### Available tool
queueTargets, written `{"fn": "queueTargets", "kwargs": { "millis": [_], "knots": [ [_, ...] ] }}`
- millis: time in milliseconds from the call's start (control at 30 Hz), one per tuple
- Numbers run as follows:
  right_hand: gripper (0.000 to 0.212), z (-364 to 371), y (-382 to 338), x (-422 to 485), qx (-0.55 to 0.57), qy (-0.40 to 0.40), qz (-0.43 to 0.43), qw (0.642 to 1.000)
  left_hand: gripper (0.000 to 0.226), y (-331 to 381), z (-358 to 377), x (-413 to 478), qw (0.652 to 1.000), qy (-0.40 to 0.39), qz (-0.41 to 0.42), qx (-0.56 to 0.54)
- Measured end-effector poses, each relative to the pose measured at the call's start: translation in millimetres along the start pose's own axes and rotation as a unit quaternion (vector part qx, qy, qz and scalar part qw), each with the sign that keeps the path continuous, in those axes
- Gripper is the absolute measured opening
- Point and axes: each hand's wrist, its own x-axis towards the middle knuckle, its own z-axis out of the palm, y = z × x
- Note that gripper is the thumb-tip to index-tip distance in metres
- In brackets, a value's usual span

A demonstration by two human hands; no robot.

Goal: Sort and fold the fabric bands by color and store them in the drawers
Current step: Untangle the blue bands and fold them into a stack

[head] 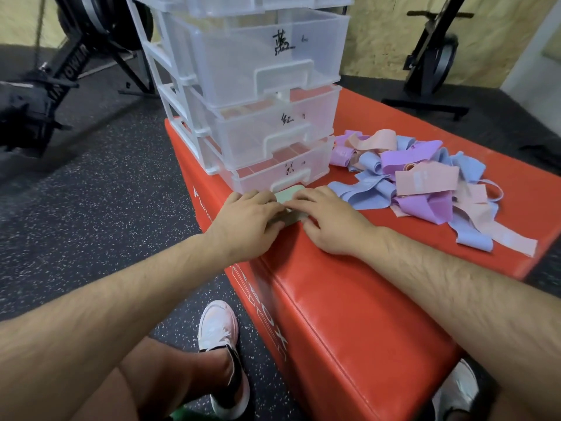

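A folded pale green fabric band lies on the red padded box just in front of the lowest drawer. My left hand and my right hand both lie on it with fingers fairly straight, pressing it flat. Most of the band is hidden under the fingers. To the right sits a loose pile of fabric bands in blue, purple and pink. A clear plastic drawer unit stands behind my hands, its drawers pulled partly out and marked with handwritten labels.
The red box ends just left of my left hand, with speckled black floor below. Black gym machines stand at the far left and far right. My shoes are beside the box.
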Motion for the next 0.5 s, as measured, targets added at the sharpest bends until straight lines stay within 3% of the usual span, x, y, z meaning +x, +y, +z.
{"fn": "queueTargets", "kwargs": {
  "millis": [100, 267, 500],
  "knots": [
    [0.053, -12.2, -7.1, 0.8, 0.008, -0.019, 0.014, 1.000, 0.034, 6.3, -5.4, 7.6, 1.000, 0.017, 0.009, 0.017],
    [0.051, -37.8, 0.2, -12.4, 0.000, 0.027, 0.049, 0.998, 0.043, 24.8, -17.9, 38.8, 0.999, 0.031, 0.031, 0.023],
    [0.044, -81.8, 48.8, -57.3, -0.047, 0.047, 0.141, 0.988, 0.030, 77.1, -10.2, 111.8, 0.993, 0.035, 0.116, -0.010]
  ]
}}
